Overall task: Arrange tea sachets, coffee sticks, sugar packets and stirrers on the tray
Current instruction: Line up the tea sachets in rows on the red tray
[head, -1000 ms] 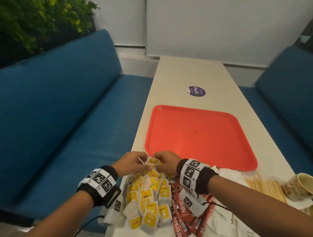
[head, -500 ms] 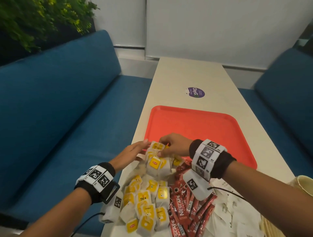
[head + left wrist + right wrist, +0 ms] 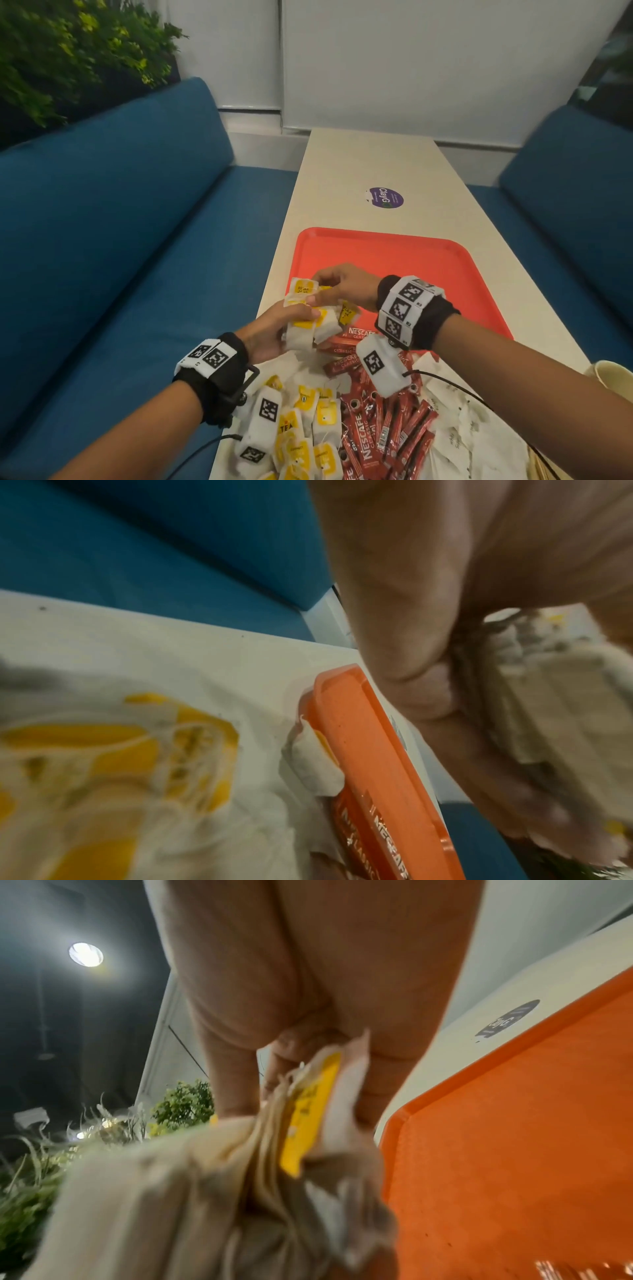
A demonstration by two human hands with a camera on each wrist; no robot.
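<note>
Both hands hold one bunch of white tea sachets with yellow tags (image 3: 308, 315) above the near left corner of the red tray (image 3: 411, 260). My left hand (image 3: 274, 329) grips the bunch from below, its fingers curled round the sachets (image 3: 534, 696). From above, my right hand (image 3: 339, 287) pinches the top sachets (image 3: 308, 1118). More tea sachets (image 3: 301, 431) lie heaped on the table near me, with red coffee sticks (image 3: 383, 421) to their right and white sugar packets (image 3: 469, 431) further right. Two coffee sticks (image 3: 356, 337) lie over the tray's near edge.
The long cream table (image 3: 370, 161) runs away from me with a purple sticker (image 3: 386, 197) beyond the tray. Blue sofas (image 3: 120, 240) flank it on both sides. A paper cup (image 3: 613, 373) stands at the right edge. A plant (image 3: 68, 51) is at the far left.
Both hands have lifted the bunch of tea sachets from the pile and carried it forward over the tray's near left corner. The left hand now grips it from below.
</note>
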